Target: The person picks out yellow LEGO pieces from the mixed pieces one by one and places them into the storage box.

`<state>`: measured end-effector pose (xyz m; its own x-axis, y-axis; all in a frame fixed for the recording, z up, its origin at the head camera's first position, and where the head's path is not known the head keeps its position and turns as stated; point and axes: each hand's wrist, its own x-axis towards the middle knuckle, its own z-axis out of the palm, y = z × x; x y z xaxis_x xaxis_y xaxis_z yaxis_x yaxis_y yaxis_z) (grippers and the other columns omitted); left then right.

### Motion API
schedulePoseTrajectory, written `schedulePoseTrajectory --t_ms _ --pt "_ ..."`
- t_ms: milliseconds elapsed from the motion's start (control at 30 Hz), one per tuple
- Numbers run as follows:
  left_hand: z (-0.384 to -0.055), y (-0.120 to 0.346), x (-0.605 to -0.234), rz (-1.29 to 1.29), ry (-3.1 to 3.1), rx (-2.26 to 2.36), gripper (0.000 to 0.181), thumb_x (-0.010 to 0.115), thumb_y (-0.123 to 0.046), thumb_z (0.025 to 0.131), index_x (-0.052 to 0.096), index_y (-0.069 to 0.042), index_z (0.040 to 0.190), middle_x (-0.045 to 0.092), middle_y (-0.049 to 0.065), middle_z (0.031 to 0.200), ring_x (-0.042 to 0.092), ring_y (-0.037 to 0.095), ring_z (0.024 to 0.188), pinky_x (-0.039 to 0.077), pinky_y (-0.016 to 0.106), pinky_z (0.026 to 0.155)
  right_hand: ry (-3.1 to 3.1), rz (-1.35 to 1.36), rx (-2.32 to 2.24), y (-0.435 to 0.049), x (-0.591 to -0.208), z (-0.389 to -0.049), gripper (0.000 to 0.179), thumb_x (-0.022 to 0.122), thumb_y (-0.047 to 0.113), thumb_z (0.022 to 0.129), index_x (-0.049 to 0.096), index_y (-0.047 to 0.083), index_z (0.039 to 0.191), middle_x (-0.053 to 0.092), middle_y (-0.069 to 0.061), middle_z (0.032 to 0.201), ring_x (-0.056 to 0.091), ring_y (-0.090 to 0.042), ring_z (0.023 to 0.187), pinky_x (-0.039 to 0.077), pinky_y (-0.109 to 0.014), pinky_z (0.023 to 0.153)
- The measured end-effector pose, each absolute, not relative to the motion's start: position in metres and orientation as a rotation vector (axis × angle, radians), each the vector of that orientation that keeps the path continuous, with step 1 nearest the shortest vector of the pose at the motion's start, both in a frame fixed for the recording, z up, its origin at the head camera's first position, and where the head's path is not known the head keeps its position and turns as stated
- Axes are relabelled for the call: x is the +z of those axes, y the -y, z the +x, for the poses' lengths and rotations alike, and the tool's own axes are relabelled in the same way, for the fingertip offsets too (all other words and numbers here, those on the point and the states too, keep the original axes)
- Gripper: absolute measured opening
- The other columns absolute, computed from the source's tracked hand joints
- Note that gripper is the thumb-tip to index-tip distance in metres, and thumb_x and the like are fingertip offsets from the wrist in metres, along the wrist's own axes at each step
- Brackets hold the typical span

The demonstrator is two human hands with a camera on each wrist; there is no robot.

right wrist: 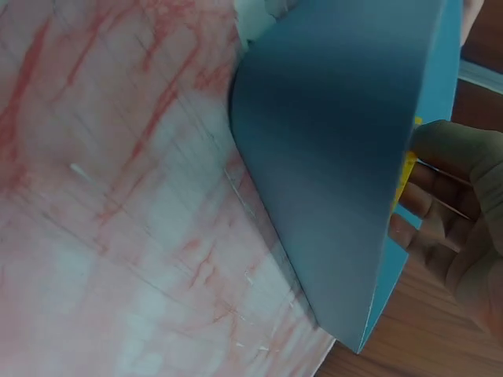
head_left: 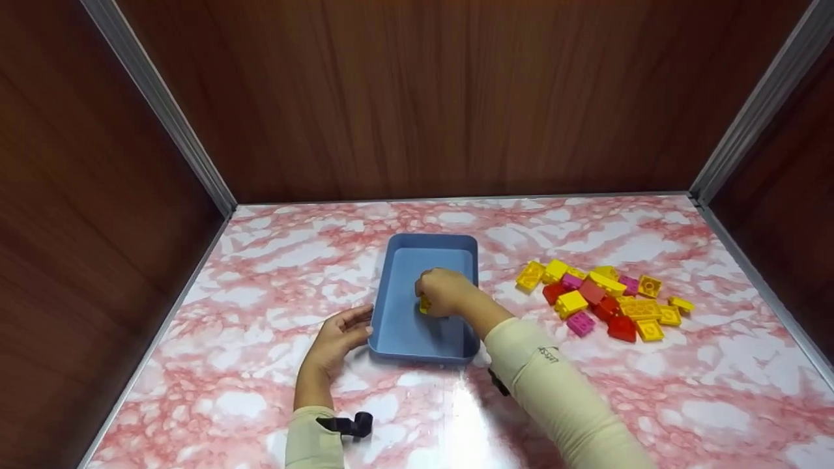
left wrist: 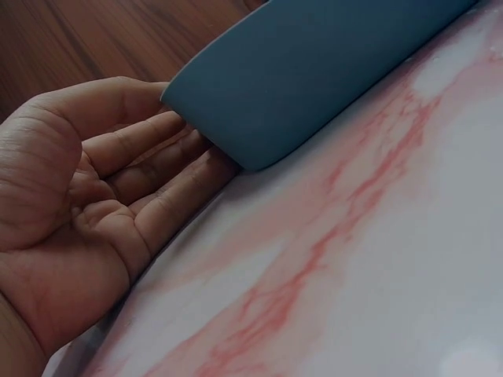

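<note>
Currently, the right hand (head_left: 446, 291) pinches a yellow plastic brick (head_left: 424, 305) inside the blue rectangular tray (head_left: 399, 326), relaxed left hand (head_left: 334, 343) touching it; red-yellow-magenta bricks (head_left: 592, 292) lie outside.

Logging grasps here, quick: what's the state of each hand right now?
Left hand: open, fingers touching the side of the blue tray.
Right hand: closed, holding a yellow block.

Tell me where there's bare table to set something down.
Bare table lies left of the blue tray and left hand, and in front of the brick pile, right of the right sleeve. Crowded: the pile, and mid-tray, where the right hand holds a yellow brick.
</note>
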<state>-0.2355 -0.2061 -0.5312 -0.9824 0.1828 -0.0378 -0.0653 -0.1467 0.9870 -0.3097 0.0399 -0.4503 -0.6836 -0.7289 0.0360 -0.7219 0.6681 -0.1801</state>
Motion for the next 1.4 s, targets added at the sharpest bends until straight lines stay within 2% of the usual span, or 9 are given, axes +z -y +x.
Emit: schedulePoseTrajectory --t_ms 100,233,367,667,867,1000,1133,1267,1400 --pt "-0.235 0.206 -0.531 0.15 -1.937 2.262 0.056 0.065 0.004 0.086 0.045 0.013 0.138 0.052 0.028 0.134 0.055 0.031 0.119 0.052 0.032 0.089 -2.842 -1.24 -0.287 -0.04 -0.451 -0.308 0.01 0.076 0.007 0.077 0.072 0.004 0.086 0.065 -0.006 0.077 0.055 -0.021 0.068 0.052 -0.038 0.065" --pt "-0.234 0.206 -0.53 0.168 -1.936 2.257 0.056 0.065 0.002 0.087 0.044 0.013 0.138 0.052 0.028 0.134 0.054 0.031 0.12 0.052 0.032 0.089 -2.847 -1.247 -0.274 -0.043 -0.448 -0.306 0.021 0.078 0.013 0.078 0.074 0.004 0.097 0.07 -0.007 0.089 0.063 -0.024 0.079 0.055 -0.039 0.073" --pt "-0.233 0.206 -0.531 0.159 -1.934 2.261 0.057 0.065 0.003 0.086 0.044 0.013 0.138 0.052 0.028 0.134 0.054 0.03 0.119 0.052 0.033 0.089 -2.829 -1.28 -0.288 -0.051 -0.443 -0.304 0.028 0.078 0.017 0.079 0.074 0.003 0.103 0.07 -0.009 0.096 0.064 -0.025 0.085 0.055 -0.04 0.076" --pt "-0.234 0.205 -0.532 0.163 -1.933 2.263 0.056 0.064 0.004 0.086 0.044 0.014 0.137 0.052 0.028 0.133 0.055 0.029 0.118 0.052 0.034 0.09 -2.87 -1.394 -0.344 -0.09 -0.427 -0.299 0.032 0.081 0.018 0.076 0.073 0.002 0.103 0.068 -0.012 0.1 0.063 -0.028 0.091 0.054 -0.042 0.08" --pt "-0.233 0.206 -0.53 0.155 -1.952 2.246 0.055 0.064 0.004 0.087 0.045 0.012 0.137 0.051 0.027 0.134 0.055 0.028 0.117 0.052 0.033 0.089 -2.964 -1.369 -0.436 -0.122 -0.409 -0.301 0.029 0.081 0.011 0.076 0.072 0.002 0.103 0.067 -0.01 0.1 0.062 -0.026 0.09 0.055 -0.039 0.08" --pt "-0.234 0.207 -0.53 0.151 -1.969 2.235 0.054 0.063 0.004 0.088 0.045 0.012 0.138 0.05 0.028 0.135 0.055 0.029 0.118 0.052 0.032 0.089 -3.029 -1.26 -0.452 -0.144 -0.4 -0.31 0.029 0.081 0.007 0.075 0.072 0.0 0.102 0.067 -0.012 0.1 0.062 -0.029 0.092 0.055 -0.042 0.08" --pt "-0.234 0.206 -0.531 0.139 -1.962 2.252 0.054 0.064 0.005 0.087 0.045 0.013 0.137 0.051 0.028 0.133 0.056 0.029 0.117 0.052 0.032 0.088 -3.053 -0.985 -0.465 -0.164 -0.397 -0.323 0.033 0.081 0.01 0.077 0.071 0.001 0.107 0.067 -0.014 0.106 0.062 -0.032 0.097 0.054 -0.045 0.085" --pt "-0.234 0.206 -0.531 0.125 -1.954 2.254 0.054 0.064 0.006 0.086 0.046 0.013 0.137 0.053 0.028 0.131 0.057 0.027 0.114 0.053 0.032 0.088 -3.006 -0.694 -0.515 -0.182 -0.405 -0.334 0.037 0.08 0.015 0.08 0.07 0.003 0.113 0.061 -0.017 0.116 0.058 -0.034 0.105 0.05 -0.047 0.094" --pt "-0.233 0.205 -0.533 0.14 -1.948 2.264 0.054 0.064 0.006 0.086 0.046 0.013 0.137 0.053 0.027 0.131 0.058 0.026 0.113 0.053 0.033 0.088 -2.957 -0.529 -0.582 -0.192 -0.419 -0.341 0.043 0.08 0.018 0.08 0.067 0.002 0.117 0.054 -0.019 0.123 0.053 -0.036 0.109 0.047 -0.049 0.097"
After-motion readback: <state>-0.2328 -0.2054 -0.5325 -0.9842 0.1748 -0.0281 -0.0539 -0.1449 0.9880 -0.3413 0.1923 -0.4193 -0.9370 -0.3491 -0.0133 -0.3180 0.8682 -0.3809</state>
